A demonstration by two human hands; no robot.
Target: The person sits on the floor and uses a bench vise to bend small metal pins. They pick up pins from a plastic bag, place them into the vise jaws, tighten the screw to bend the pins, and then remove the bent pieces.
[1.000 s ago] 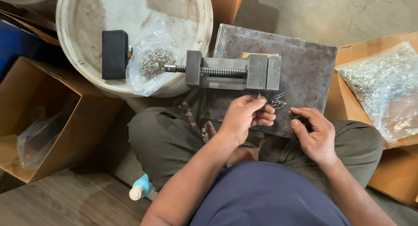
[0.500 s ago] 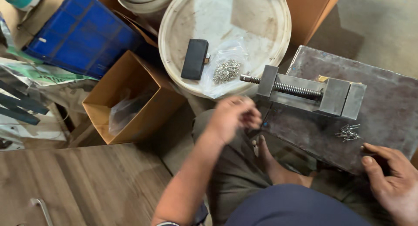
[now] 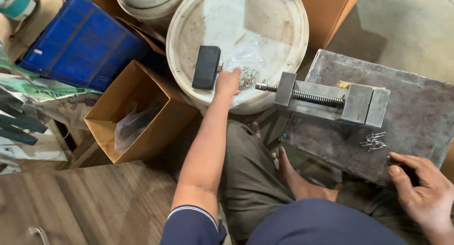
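A: Your left hand (image 3: 228, 82) just swung off the plate (image 3: 416, 108), fingers dipping into the bag of small metal parts (image 3: 246, 76).

B: Yep, grabbing more. Right hand (image 3: 423, 193) stayed curled on the plate's edge, loose parts (image 3: 373, 141) just above it.

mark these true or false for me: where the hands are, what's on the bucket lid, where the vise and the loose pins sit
1. The left hand reaches into the clear plastic bag of small metal pieces on the round white bucket lid. True.
2. The grey metal vise stands inside the open brown cardboard box. False: it sits on the dark metal plate.
3. The right hand rests at the plate's near edge. True.
4. The small pile of loose metal pins lies on the lid. False: it lies on the plate, near the vise.
5. A black rectangular block lies on the lid. True.
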